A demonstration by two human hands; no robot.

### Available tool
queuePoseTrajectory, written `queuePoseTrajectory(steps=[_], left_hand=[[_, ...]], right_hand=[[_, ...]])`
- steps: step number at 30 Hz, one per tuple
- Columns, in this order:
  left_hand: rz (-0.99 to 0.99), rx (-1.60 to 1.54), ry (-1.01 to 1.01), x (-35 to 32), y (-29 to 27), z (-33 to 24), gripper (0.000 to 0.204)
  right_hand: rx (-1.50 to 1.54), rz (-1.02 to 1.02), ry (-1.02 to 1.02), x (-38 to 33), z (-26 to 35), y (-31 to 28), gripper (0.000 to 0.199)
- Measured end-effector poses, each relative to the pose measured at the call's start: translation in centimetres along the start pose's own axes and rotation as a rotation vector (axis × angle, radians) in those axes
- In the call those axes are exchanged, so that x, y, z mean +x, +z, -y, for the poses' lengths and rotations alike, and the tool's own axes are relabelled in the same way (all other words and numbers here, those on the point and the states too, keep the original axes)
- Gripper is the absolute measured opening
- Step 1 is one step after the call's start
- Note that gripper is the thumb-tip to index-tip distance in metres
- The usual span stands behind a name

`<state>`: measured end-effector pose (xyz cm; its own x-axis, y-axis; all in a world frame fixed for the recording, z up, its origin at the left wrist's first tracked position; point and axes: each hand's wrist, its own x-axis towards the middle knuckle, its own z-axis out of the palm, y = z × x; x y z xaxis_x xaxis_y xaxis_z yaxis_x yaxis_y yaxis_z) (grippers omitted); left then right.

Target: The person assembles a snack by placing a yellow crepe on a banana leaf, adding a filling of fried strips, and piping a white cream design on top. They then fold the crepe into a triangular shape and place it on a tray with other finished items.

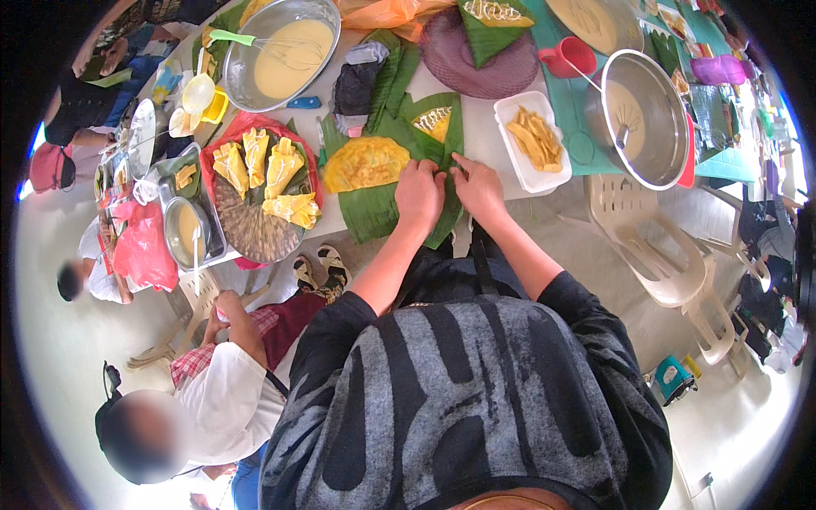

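My left hand [420, 194] and my right hand [478, 185] are close together at the table's near edge. Each pinches part of a green banana leaf [448, 223], fingers closed. Just beyond my fingertips, a folded yellow crepe [433, 124] with white drizzle sits wrapped in the leaf, its top showing. Left of my left hand, a flat browned yellow crepe [364, 165] lies on another banana leaf [371, 212]. Farther left, a round patterned plate [259, 229] holds several folded, drizzled crepes [283, 167].
A white foam tray [529, 178] of yellow strips lies to the right, near a steel bowl [677, 170] of batter with a whisk. Another batter bowl [246, 93] stands back left. A purple plate [442, 64] and red mug [568, 58] stand behind. A person sits at left; a plastic chair [654, 255] stands right.
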<state>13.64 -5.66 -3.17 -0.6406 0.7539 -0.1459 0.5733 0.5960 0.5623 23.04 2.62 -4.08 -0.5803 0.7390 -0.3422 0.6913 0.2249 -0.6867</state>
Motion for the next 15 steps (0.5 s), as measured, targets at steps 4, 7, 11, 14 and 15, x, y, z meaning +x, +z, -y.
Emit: queuePoseTrajectory(steps=[4, 7, 11, 14, 15], left_hand=[[-0.036, -0.029, -0.032, 0.1, 0.6, 0.6, 0.023], [-0.110, -0.045, -0.045, 0.4, 1.4, 1.1, 0.025], [-0.074, -0.071, -0.132, 0.8, 1.2, 0.9, 0.023], [-0.097, -0.126, -0.088, 0.5, 0.9, 1.6, 0.018], [-0.100, -0.177, -0.112, 0.1, 0.6, 1.7, 0.016]], right_hand=[[-0.029, -0.133, -0.065, 1.2, 0.6, -0.5, 0.029], [-0.046, -0.175, 0.009, 1.6, 1.7, -0.1, 0.026], [0.005, -0.240, 0.014, 1.9, 1.9, 0.3, 0.026], [-0.013, -0.222, -0.115, 1.9, 1.6, 0.2, 0.021], [-0.044, -0.180, -0.203, 2.0, 1.1, 0.2, 0.019]])
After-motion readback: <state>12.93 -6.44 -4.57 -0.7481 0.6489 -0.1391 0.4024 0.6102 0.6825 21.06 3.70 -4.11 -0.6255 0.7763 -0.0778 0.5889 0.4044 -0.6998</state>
